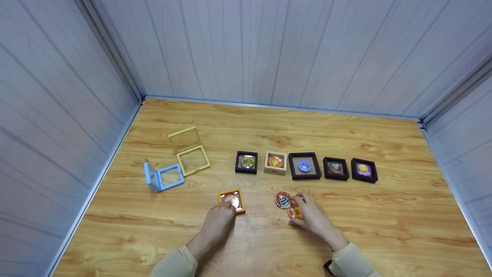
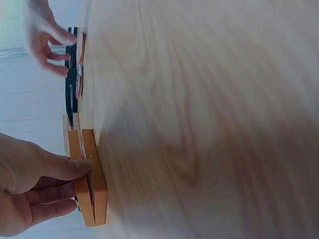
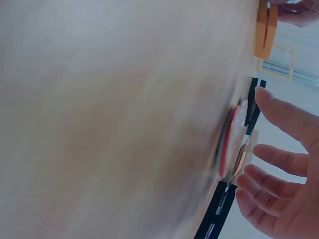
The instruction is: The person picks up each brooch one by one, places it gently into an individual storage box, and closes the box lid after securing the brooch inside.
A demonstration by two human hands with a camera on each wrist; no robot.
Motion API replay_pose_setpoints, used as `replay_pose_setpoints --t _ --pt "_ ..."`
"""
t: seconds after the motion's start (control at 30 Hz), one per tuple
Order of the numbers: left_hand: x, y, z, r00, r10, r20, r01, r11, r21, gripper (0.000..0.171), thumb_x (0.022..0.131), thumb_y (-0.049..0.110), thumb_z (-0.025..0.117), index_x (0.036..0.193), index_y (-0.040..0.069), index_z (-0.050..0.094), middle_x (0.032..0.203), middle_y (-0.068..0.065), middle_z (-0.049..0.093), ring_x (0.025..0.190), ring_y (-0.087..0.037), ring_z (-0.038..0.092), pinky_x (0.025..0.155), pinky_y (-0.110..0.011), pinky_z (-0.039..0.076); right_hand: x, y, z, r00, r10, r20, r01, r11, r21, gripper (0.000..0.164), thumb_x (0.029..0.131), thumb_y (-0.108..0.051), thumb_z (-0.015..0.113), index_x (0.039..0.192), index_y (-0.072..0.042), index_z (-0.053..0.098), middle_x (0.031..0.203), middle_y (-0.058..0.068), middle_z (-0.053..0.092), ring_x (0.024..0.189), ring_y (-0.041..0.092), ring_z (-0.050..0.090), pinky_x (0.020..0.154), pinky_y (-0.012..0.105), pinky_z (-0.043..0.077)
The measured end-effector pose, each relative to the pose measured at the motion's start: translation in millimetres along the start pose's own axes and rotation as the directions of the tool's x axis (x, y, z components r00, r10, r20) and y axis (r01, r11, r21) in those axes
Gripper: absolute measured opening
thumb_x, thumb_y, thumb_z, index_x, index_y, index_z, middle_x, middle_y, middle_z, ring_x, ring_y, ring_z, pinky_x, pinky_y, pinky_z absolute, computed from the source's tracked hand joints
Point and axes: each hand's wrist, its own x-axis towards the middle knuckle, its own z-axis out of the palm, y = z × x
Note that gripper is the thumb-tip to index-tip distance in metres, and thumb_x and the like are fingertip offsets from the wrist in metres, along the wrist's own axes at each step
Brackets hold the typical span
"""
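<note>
My left hand (image 1: 220,220) is at a small orange display frame (image 1: 243,209) on the table, its fingertips over the clear top. In the left wrist view, the thumb lies against the seam of the orange frame (image 2: 101,191), and a narrow gap runs between the two halves. A pale round disc shows inside. My right hand (image 1: 313,215) hovers with fingers spread around a red round badge with a gold centre (image 1: 296,212). Beside that lies another red badge with a Christmas tree (image 1: 283,200). In the right wrist view, the right hand's fingers (image 3: 281,159) stand apart from the badges.
Behind the hands stands a row of closed frames holding round badges, including a black one (image 1: 246,162), a cream one (image 1: 275,163) and a larger black one (image 1: 305,166). To the left, a yellow frame (image 1: 193,160) and a blue frame (image 1: 171,177) stand with lids raised. Panels (image 1: 250,54) enclose the table.
</note>
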Motion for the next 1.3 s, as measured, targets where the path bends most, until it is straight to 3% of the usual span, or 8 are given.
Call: replay_pose_setpoints --t 0.37,0.6,0.73,1.1,1.3 --pt "8.0 -20.9 -0.6 0.999 0.001 -0.045 0.001 1.0 0.029 0.006 0.072 -0.006 0.063 0.076 -0.001 0.064 0.072 -0.01 0.056 0.064 -0.022 0.056 0.05 -0.031 0.047 -10.5 6.0 1.7 0.998 0.008 0.066 -0.004 0.998 -0.067 0.061 0.06 -0.024 0.08 0.109 0.001 0.055 0.096 0.01 0.049 0.083 0.022 0.05 0.072 0.037 0.046" --pt "18.2 -35.7 -2.0 1.0 0.011 -0.001 -0.011 1.0 0.016 0.006 0.072 -0.007 0.063 0.075 -0.002 0.064 0.079 -0.012 0.059 0.07 -0.023 0.058 0.057 -0.033 0.048 -8.6 5.5 0.7 0.994 0.028 0.106 -0.021 0.997 -0.07 0.056 0.063 -0.024 0.078 0.109 0.0 0.056 0.092 0.007 0.048 0.078 0.018 0.048 0.068 0.035 0.046" --pt "24.7 -44.9 -0.2 1.0 0.013 -0.017 -0.012 1.0 0.006 0.007 0.073 -0.008 0.061 0.075 -0.002 0.062 0.081 -0.014 0.06 0.073 -0.025 0.058 0.061 -0.034 0.048 -7.5 4.3 0.3 0.994 0.018 0.109 -0.012 0.998 -0.056 0.051 0.065 -0.021 0.078 0.107 0.0 0.057 0.087 0.004 0.047 0.074 0.015 0.047 0.064 0.032 0.045" --pt "41.0 -70.0 4.8 0.997 -0.01 -0.072 0.015 0.998 0.06 0.007 0.073 -0.008 0.06 0.072 -0.001 0.062 0.077 -0.011 0.058 0.069 -0.025 0.056 0.055 -0.034 0.047 -10.2 0.7 -0.6 0.998 -0.013 0.067 0.021 0.994 -0.112 0.041 0.061 -0.02 0.077 0.09 0.005 0.061 0.075 0.005 0.046 0.063 0.014 0.046 0.055 0.029 0.045" --pt "52.5 -79.3 5.3 0.998 -0.037 -0.043 0.039 0.998 0.052 0.011 0.073 -0.009 0.06 0.08 -0.002 0.065 0.083 -0.011 0.06 0.073 -0.025 0.056 0.058 -0.034 0.048 -15.0 -1.8 -3.7 0.996 0.029 0.084 -0.024 0.998 -0.062 0.041 0.063 -0.019 0.076 0.092 0.005 0.06 0.077 0.004 0.046 0.064 0.013 0.048 0.056 0.028 0.047"
